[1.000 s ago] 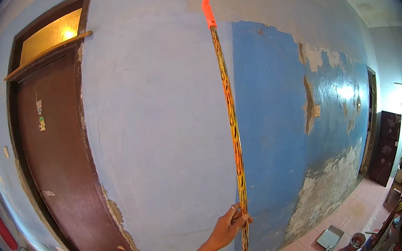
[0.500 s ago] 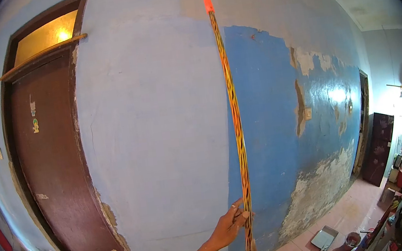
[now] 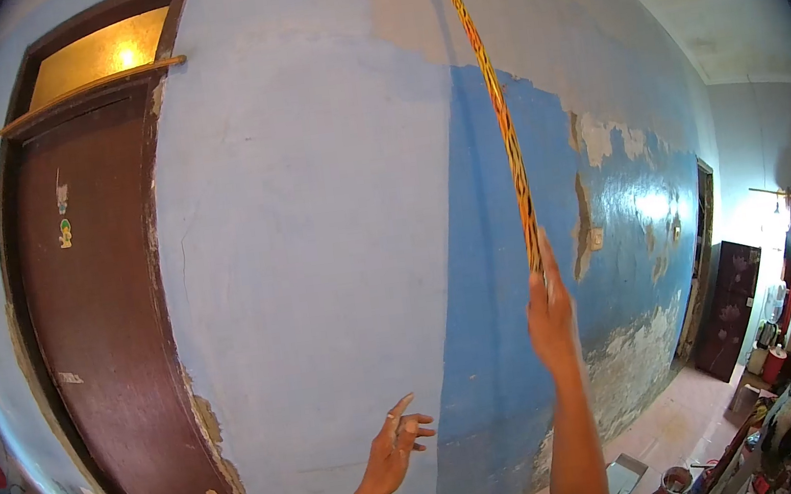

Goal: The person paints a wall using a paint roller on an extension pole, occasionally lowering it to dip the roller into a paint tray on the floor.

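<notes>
Right hand (image 3: 551, 327) alone grips the long, slim yellow-and-black patterned pole (image 3: 502, 115), left hand (image 3: 394, 457) open, left of it—leverage could tip it

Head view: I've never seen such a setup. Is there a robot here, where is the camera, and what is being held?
There is no robot: these are a person's two bare hands. The camera is worn on the person's head and looks forward and down, so you see roughly what they see. Its lens bends straight lines, and the picture's corners are dark.

The right hand holds a yellow-and-black pole, which runs up out of the picture. The left hand is open and holds nothing. Ahead is a blue wall with peeling patches, and a brown door at the left. On the floor, lower right, lies a tray.
</notes>
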Demonstrator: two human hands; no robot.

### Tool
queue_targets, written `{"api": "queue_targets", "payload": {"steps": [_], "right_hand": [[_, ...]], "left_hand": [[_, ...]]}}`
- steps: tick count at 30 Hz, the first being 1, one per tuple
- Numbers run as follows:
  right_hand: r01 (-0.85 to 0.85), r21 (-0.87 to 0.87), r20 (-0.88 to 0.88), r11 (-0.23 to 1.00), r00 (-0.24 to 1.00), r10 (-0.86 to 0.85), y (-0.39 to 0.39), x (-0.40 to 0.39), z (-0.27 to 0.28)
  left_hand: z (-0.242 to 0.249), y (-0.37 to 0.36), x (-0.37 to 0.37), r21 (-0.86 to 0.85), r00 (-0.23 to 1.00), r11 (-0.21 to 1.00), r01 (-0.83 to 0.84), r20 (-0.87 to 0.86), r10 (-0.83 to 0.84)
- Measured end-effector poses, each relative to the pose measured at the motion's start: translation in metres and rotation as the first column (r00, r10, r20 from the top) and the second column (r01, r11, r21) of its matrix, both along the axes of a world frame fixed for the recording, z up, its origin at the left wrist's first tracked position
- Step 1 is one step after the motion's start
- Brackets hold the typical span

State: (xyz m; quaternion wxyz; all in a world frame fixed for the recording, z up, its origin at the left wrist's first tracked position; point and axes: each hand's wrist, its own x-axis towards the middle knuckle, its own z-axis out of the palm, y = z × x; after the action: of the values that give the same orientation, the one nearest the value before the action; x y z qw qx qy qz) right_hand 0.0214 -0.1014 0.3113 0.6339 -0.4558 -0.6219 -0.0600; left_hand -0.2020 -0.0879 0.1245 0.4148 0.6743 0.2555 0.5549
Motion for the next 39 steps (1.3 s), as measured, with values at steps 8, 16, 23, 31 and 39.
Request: {"api": "queue_targets", "payload": {"steps": [8, 16, 23, 31, 39], "right_hand": [[0.107, 0.007, 0.011, 0.994, 0.994, -0.108, 0.016, 0.006, 0.149], [-0.074, 0.002, -0.081, 0.997, 0.994, 0.074, 0.008, 0.001, 0.238], [-0.094, 0.008, -0.064, 0.996, 0.994, 0.094, 0.012, -0.001, 0.230], [0.008, 0.058, 0.057, 0.998, 0.998, -0.011, 0.040, 0.026, 0.074], [-0.099, -0.101, -0.109, 0.990, 0.990, 0.088, -0.013, -0.002, -0.129]], "left_hand": [[-0.006, 0.004, -0.025, -0.005, 0.996, 0.998, -0.068, 0.063, 0.068], [-0.015, 0.006, -0.042, -0.017, 0.985, 0.992, -0.123, 0.118, 0.125], [-0.022, 0.008, -0.034, -0.069, 0.990, 0.993, -0.091, 0.099, 0.098], [-0.018, 0.014, -0.022, -0.042, 0.998, 0.998, -0.056, 0.023, 0.057], [0.056, 0.031, 0.025, 0.075, 0.991, 0.997, 0.034, -0.133, -0.023]]}}
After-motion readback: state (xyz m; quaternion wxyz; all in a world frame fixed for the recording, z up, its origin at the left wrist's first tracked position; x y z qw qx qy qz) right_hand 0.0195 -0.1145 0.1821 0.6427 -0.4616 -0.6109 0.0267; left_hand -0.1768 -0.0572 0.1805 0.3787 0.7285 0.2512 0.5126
